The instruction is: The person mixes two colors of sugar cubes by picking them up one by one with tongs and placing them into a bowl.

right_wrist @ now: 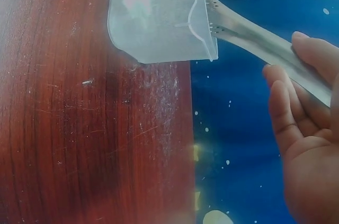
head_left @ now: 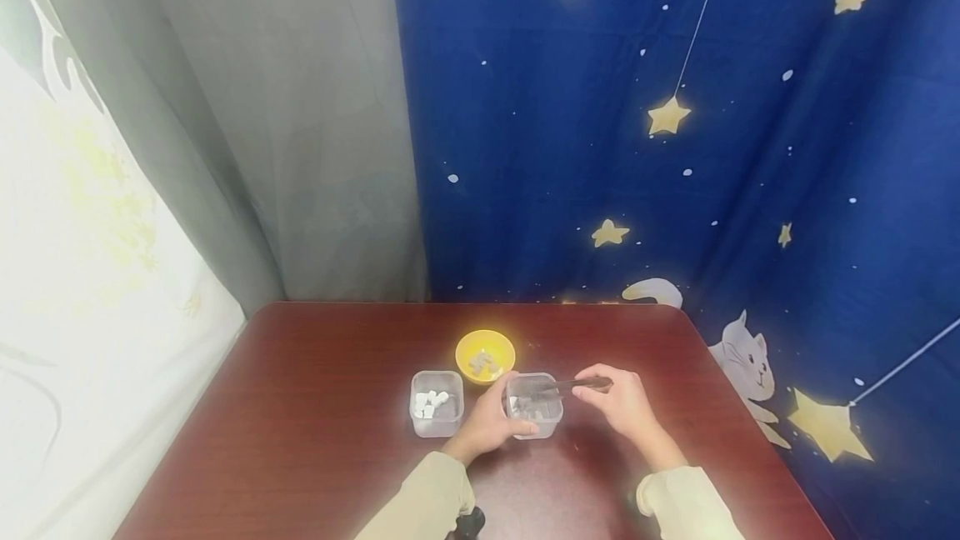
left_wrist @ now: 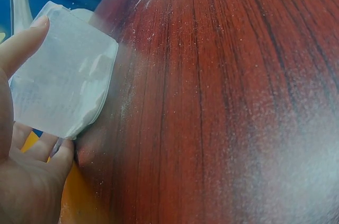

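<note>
Work with the metal tongs point(right_wrist: 259, 41) seems partway done: white pieces point(head_left: 429, 403) already lie in the second box point(head_left: 437, 432), just left of the left hand point(head_left: 486, 423), and greyish pieces point(head_left: 482, 362) lie in the yellow bowl point(head_left: 463, 347), beyond that hand. Some pieces are also in the held box point(head_left: 547, 419), between both hands, so probably these are left to handle. The left hand curls around this box, thumb on its near side; the right hand point(head_left: 622, 401) pinches the tongs' handle between thumb and fingers. The tongs' tips are hidden by the cloudy wall, and I cannot tell whether they grip anything, nor count the pieces there.
</note>
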The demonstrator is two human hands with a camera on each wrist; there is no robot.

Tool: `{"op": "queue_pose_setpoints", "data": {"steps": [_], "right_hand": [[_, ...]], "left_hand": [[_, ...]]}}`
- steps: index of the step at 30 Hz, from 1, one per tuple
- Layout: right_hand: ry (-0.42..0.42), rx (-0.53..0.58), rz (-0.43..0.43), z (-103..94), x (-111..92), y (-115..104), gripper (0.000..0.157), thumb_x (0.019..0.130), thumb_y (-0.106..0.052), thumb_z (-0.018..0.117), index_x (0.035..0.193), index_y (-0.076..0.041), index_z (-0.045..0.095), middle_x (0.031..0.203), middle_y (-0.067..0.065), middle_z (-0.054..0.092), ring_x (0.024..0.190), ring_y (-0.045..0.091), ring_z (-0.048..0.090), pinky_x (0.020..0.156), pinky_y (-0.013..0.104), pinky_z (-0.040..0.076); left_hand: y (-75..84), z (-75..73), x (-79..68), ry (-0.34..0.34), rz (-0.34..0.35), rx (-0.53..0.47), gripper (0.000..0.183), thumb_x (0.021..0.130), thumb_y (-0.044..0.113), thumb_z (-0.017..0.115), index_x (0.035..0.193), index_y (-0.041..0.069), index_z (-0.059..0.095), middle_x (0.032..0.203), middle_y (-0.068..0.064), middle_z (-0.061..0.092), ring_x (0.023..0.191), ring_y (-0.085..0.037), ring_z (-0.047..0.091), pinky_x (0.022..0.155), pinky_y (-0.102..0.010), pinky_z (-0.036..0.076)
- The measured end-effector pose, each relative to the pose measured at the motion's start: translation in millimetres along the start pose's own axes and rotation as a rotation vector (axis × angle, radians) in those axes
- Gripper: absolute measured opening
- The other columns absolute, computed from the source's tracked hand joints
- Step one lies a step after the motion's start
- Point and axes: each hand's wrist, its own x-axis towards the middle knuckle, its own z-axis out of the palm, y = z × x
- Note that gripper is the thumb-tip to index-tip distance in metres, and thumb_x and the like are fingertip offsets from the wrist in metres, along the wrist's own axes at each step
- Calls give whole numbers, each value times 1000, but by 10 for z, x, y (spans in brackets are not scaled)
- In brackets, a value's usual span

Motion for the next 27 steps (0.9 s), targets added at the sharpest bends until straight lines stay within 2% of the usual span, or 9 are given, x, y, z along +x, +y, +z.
{"op": "queue_pose_setpoints", "data": {"steps": [11, 21, 27], "right_hand": [[46, 83, 23, -55, -21, 25, 16, 78, -18, 82, 91, -18, 74, 86, -3, 72, 77, 15, 70, 65, 29, 56], [72, 187, 39, -155, 31, -70, 17, 80, -16, 81, 94, -12, 73, 81, 3, 72, 68, 19, 69, 60, 33, 56], [101, 259, 37, -193, 70, -138, 18, 79, -10, 81, 95, -7, 73, 84, 7, 73, 69, 25, 70, 63, 42, 57]], "left_hand": [[21, -8, 0, 6, -19, 36, 94, 65, 28, 91, 142, 10, 42, 122, -4, 59, 104, -26, 58, 92, -45, 45], [-10, -1, 8, 4, -54, 67, 95, 65, 31, 90, 144, 12, 40, 129, -7, 57, 109, -24, 56, 97, -43, 42], [-2, -6, 0, 3, -38, 42, 95, 65, 29, 90, 144, 12, 40, 126, -10, 58, 108, -27, 57, 96, -45, 43]]}}
